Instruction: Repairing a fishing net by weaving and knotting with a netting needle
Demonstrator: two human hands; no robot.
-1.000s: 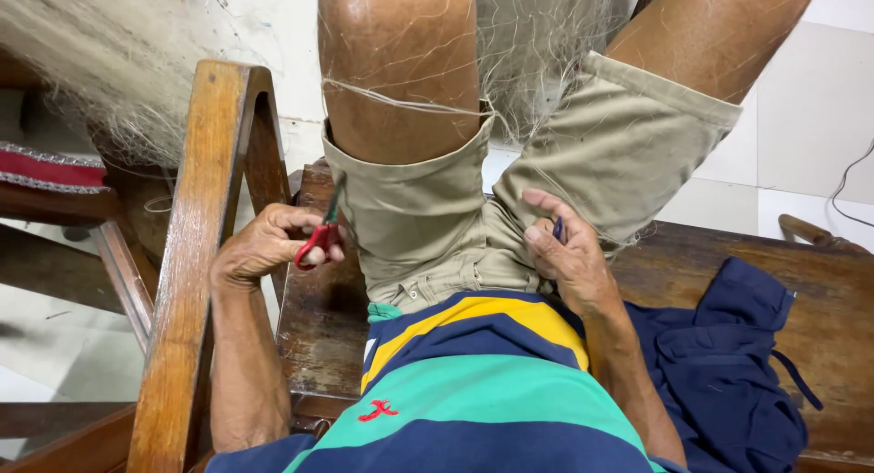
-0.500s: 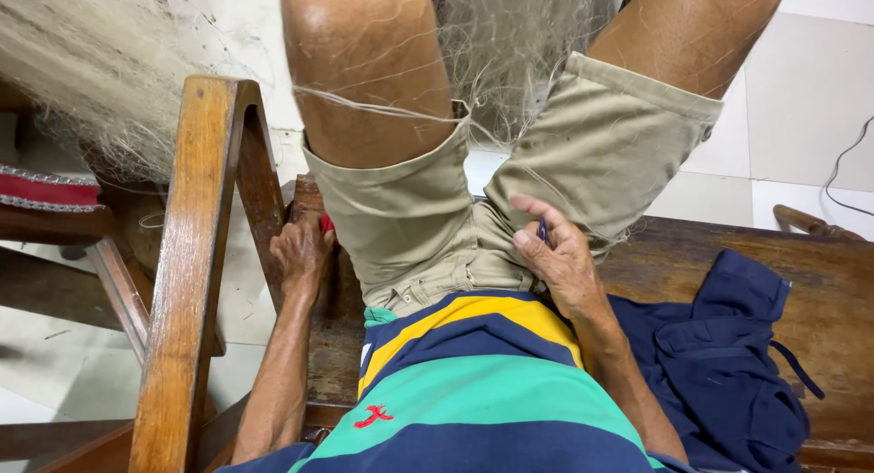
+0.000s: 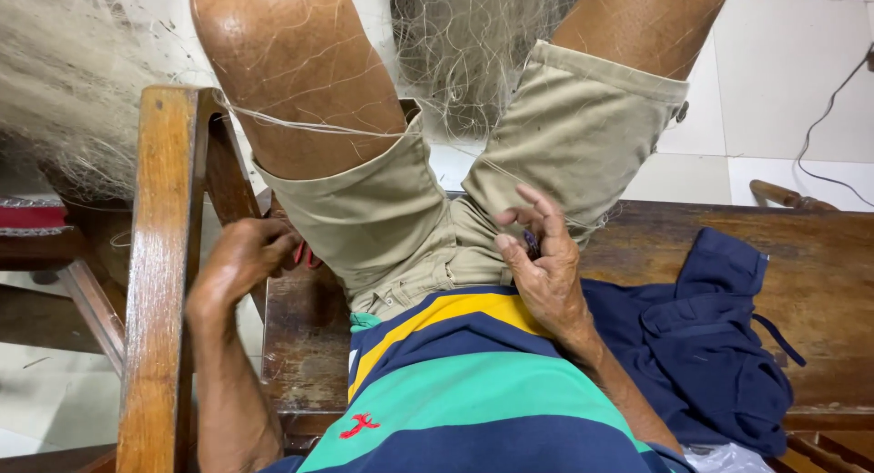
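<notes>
On a dark wooden bench [image 3: 819, 254] one person is sitting, two bare knees raised and two hands working low beside the khaki shorts [image 3: 401, 218]. One fine, pale fishing net [image 3: 82, 100] is hanging in a heap across the upper left, over the wooden armrest [image 3: 164, 254], and trailing on between the legs at the top; its mesh is thin, whitish and tangled, with one thicker cord [image 3: 300, 125] running taut from the armrest across the left thigh.

One left hand [image 3: 238, 264] is curling loosely shut beside the left hip, knuckles up, with a small red object [image 3: 303, 253] peeking out just past its fingers; what that object is cannot be told, nor whether the fingers are truly gripping it. One right hand [image 3: 543, 259] is resting against the right thigh, its fingers half bent and spread apart, and a small dark item [image 3: 531, 244] is showing between thumb and fingers, too hidden to identify.

One dark blue garment [image 3: 710, 345] is lying crumpled on the bench just beside the right forearm. One striped shirt [image 3: 473, 391] in navy, green and yellow is filling the lower middle. One thin cable [image 3: 824, 127] is lying on the tiled floor at the far right.
</notes>
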